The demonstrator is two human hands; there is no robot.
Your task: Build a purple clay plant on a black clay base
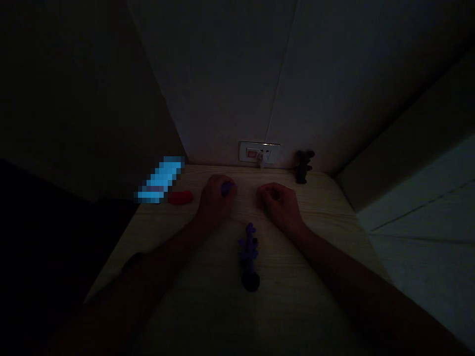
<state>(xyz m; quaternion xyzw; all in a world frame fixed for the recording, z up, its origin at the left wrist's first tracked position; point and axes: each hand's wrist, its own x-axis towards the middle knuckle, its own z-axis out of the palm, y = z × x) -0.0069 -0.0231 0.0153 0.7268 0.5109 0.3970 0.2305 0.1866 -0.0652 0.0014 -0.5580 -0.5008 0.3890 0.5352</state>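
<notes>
My left hand is closed around a small purple lump that looks like modelling clay. It rests on the wooden tabletop, towards the wall. Across a short gap, my right hand is curled, thumb and fingertips together; whatever they may pinch is too dark to see. Between my forearms lies a knobbly purple figure with short side branches and a dark round end, touched by neither hand. Left of my left hand is a red, rounded object.
A bright, blurred-out screen sits at the tabletop's left edge. At the back right stands a dark small figure. A socket plate with a plug is on the wall behind. Part of a dark object shows beside my left forearm.
</notes>
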